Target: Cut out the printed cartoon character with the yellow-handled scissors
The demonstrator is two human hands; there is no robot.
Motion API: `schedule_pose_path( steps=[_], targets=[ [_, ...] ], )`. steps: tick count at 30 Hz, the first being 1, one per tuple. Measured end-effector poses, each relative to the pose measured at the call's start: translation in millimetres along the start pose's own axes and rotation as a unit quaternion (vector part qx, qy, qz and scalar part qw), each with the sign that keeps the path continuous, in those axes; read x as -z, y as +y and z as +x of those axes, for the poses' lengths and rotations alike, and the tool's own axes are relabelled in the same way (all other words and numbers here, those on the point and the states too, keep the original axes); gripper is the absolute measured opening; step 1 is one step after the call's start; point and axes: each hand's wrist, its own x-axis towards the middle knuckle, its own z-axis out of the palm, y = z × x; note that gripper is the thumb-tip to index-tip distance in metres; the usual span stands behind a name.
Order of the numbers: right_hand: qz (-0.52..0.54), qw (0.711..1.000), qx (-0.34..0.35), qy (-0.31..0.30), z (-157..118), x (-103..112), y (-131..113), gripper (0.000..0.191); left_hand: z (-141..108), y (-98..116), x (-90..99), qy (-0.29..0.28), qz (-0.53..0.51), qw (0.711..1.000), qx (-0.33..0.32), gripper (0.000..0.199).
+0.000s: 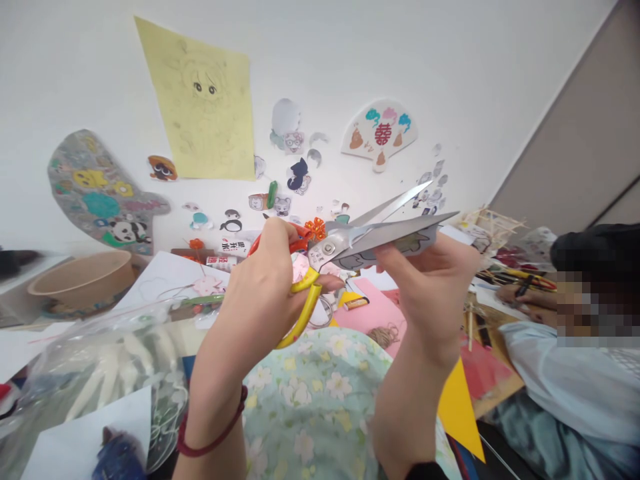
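Observation:
My left hand (pixel 265 280) is wrapped round the handles of a pair of scissors (pixel 329 249), one handle red and the other yellow. Their metal blades are spread and point to the upper right. Pinched in my right hand (pixel 425 273) is a grey piece of paper (pixel 410 243) with cartoon drawings on it. The lower blade runs along the paper's upper edge; I cannot tell whether the paper lies between the blades. My right fingertips are just under that blade. Part of the paper is hidden by the blade and fingers.
Flower-patterned cloth (pixel 310 393) lies below my hands. Pink paper (pixel 367 307), a glue stick (pixel 356 304) and twine (pixel 384 335) are on the table. A bowl (pixel 83 280) and a plastic bag (pixel 95 373) stand left. Another person's hand (pixel 523 300) holds a pen at right.

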Motion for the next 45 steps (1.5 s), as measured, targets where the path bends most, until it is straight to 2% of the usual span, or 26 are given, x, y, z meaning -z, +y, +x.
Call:
schedule_pose_path(
  steps=[3, 7, 16, 24, 32, 40, 45],
  targets=[
    [0.006, 1.0, 0.015, -0.01, 1, 2, 1, 0.022, 0, 1, -0.3, 0.001, 0.002, 1.0, -0.004, 0.066],
    [0.015, 0.999, 0.039, -0.017, 1, 4, 2, 0.021, 1, 1, -0.5, 0.009, 0.013, 1.0, -0.02, 0.055],
    [0.007, 0.999, 0.031, -0.018, 0, 7, 0, 0.015, 0, -2, -1.8, 0.009, 0.042, 0.998, -0.037, 0.052],
    [0.006, 0.999, 0.046, -0.018, 2, 9, 3, 0.019, 0, 1, -0.6, -0.001, 0.049, 0.999, -0.022, 0.049],
    [0.011, 0.998, 0.049, -0.023, 2, 10, 2, 0.02, 0, 0, -1.6, 0.002, 0.054, 0.998, -0.04, 0.045],
    [0.011, 0.999, 0.039, -0.019, 1, 12, 5, 0.019, 0, 0, -0.4, -0.011, 0.052, 0.998, -0.018, 0.049],
    [0.012, 0.999, 0.046, -0.023, 2, 13, 6, 0.019, 0, -1, -0.3, -0.01, 0.053, 0.998, -0.032, 0.049]
  ],
)
